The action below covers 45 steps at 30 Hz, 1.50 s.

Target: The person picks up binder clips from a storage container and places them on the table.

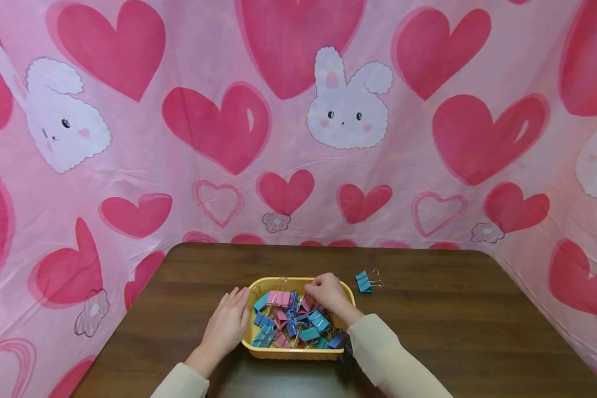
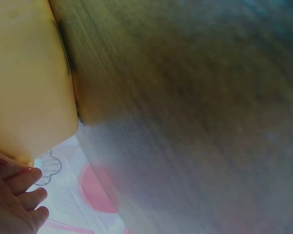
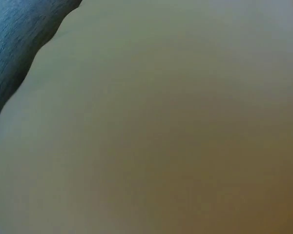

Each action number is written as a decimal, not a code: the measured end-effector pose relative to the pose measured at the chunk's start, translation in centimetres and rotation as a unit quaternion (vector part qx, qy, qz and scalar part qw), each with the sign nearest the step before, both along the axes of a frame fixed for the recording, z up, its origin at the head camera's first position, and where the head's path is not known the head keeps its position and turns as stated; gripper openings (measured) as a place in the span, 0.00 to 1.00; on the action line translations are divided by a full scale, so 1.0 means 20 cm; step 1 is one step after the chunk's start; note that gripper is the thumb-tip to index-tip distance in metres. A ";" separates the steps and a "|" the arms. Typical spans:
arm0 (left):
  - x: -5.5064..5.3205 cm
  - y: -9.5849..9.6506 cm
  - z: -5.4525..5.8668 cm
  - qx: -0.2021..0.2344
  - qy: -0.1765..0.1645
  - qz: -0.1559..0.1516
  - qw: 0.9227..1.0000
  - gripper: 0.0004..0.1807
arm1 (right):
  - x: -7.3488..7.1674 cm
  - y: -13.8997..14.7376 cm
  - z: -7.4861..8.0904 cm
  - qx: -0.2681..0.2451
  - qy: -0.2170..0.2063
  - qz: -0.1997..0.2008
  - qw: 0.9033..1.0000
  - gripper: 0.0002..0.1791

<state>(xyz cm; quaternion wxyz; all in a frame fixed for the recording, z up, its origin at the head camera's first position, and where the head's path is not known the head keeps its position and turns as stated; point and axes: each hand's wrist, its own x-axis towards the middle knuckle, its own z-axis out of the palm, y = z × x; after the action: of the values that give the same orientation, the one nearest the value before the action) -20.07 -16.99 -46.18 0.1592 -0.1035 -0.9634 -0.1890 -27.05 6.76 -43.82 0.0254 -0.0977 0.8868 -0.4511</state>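
Your left hand (image 1: 226, 320) is lying along the left edge of the yellow tray (image 1: 293, 354). Its fingers are reaching out nearly straight, close together, and they are touching the rim without curling around any clip. In the left wrist view you are seeing those fingers a little bent at the tray's corner, and the rim is hiding some of them.

Your right hand (image 1: 328, 293) is reaching over the far right part of the tray. Its fingers are bending down in a small, almost closed shape, right at a pink clip (image 1: 307, 303). The hand is covering the tips, so you cannot tell if they are pinching that clip or only touching it.

The clips (image 1: 292, 323) are sitting in a messy heap inside the tray, blue, teal and pink, and many are hiding under others. One teal clip (image 1: 364, 282) is lying on the worktop (image 1: 453, 309), just past the tray's far right corner.

Your right sleeve (image 1: 393, 354) is covering the tray's near right corner, where a small black thing (image 1: 346, 356) is showing, too dark to make out. In the right wrist view a big tan blur is filling nearly everything, so your fingers are not showing there.
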 end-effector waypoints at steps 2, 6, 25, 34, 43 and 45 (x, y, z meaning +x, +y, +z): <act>0.00 0.00 0.00 0.000 -0.002 0.000 1.000 0.23 | 0.00 0.00 0.00 -0.002 -0.003 -0.010 1.000 0.13; 0.00 0.01 0.00 0.000 0.000 -0.001 1.000 0.23 | 0.01 0.02 0.01 -0.003 -0.002 -0.018 1.000 0.13; -0.02 -0.01 -0.01 -0.002 0.005 -0.001 1.000 0.23 | 0.04 0.15 0.10 -0.110 -0.011 -0.004 0.994 0.09; -0.01 0.00 -0.01 -0.002 0.009 -0.004 1.000 0.22 | 0.07 0.25 0.21 -0.155 0.006 -0.019 0.988 0.09; -0.01 -0.01 -0.01 -0.001 0.013 -0.004 1.000 0.22 | 0.08 0.45 0.25 -0.187 0.003 -0.073 0.980 0.09; -0.01 -0.01 -0.01 -0.002 0.017 -0.005 1.000 0.22 | 0.07 0.50 0.24 -0.198 0.000 -0.084 0.977 0.09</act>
<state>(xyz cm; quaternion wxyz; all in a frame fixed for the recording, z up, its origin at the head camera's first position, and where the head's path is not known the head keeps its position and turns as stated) -20.29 -17.12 -46.43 0.1744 -0.1114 -0.9605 -0.1861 -25.55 16.68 -39.10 -0.0324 -0.0260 0.7847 -0.6185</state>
